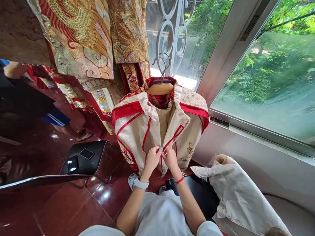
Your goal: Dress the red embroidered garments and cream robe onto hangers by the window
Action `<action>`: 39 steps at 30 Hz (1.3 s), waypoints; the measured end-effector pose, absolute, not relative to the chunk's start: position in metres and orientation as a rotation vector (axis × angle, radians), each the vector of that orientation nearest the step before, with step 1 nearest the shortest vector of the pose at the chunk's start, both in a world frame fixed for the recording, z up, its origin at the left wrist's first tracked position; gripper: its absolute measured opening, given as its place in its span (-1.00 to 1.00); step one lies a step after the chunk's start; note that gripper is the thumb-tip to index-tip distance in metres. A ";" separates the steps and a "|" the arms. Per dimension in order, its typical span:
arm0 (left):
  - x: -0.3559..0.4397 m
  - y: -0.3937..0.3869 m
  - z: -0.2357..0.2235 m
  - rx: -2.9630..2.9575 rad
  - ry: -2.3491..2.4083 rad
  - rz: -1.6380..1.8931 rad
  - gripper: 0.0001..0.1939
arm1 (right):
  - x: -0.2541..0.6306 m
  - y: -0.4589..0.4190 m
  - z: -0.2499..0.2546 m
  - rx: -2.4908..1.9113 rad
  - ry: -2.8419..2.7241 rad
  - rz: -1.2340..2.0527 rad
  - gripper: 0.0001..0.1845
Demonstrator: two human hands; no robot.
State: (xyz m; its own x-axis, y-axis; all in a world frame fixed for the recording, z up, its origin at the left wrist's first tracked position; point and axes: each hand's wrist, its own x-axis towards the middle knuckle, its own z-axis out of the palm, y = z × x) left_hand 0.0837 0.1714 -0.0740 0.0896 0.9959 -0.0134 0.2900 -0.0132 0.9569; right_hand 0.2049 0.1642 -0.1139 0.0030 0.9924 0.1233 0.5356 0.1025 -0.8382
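A cream and red embroidered robe (pixel 137 127) hangs on a wooden hanger (pixel 159 88) hooked to a white iron grille (pixel 172 36). Both my hands meet at the front of the robe, low in its middle. My left hand (pixel 152 159) pinches a thin red tie cord (pixel 172 137) with its fingers closed. My right hand (pixel 169 158) is closed on the same cord just beside it. A white watch sits on my left wrist and a red string on my right wrist.
More gold and red embroidered garments (pixel 81 39) hang at the upper left. A black chair (pixel 83 159) stands on the glossy red tile floor to the left. A cream cloth bag (pixel 236 193) lies at the right under the window (pixel 265 75). Another person's arm (pixel 14 69) shows at far left.
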 end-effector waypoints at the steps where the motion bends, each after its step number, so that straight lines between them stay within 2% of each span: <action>1: 0.084 0.172 -0.072 1.426 1.329 0.979 -0.66 | 0.199 0.164 -0.115 -1.591 -1.653 0.690 -0.93; 4: 0.086 0.176 -0.067 1.305 1.274 1.029 -0.65 | 0.184 0.164 -0.115 -1.715 -1.639 0.535 -0.93; 9: 0.090 0.182 -0.045 1.199 1.250 1.135 -0.62 | 0.175 0.167 -0.112 -1.805 -1.614 0.424 -0.81; 22: 0.095 0.230 0.072 1.196 1.122 1.418 -0.66 | 0.162 0.187 -0.098 -2.000 -1.688 0.393 -0.83; 29: 0.100 0.238 0.075 1.177 1.148 1.479 -0.65 | 0.160 0.196 -0.091 -2.067 -1.706 0.397 -0.82; 33: 0.090 0.230 0.071 1.523 1.326 1.432 -0.67 | 0.161 0.188 -0.103 -2.027 -1.740 0.433 -0.83; 37: 0.084 0.233 0.086 2.023 1.504 1.588 -0.83 | 0.155 0.179 -0.116 -1.919 -1.803 0.474 -0.86; 39: 0.085 0.248 0.094 2.263 1.559 1.538 -0.85 | 0.153 0.177 -0.119 -1.887 -1.823 0.492 -0.85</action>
State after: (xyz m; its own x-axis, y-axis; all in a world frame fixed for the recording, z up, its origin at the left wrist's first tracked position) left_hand 0.0846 0.2479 0.0944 0.0331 0.7080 0.7054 0.7150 -0.5099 0.4783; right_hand 0.1535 0.1767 -0.1193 0.0542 0.9965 0.0641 0.8288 -0.0091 -0.5594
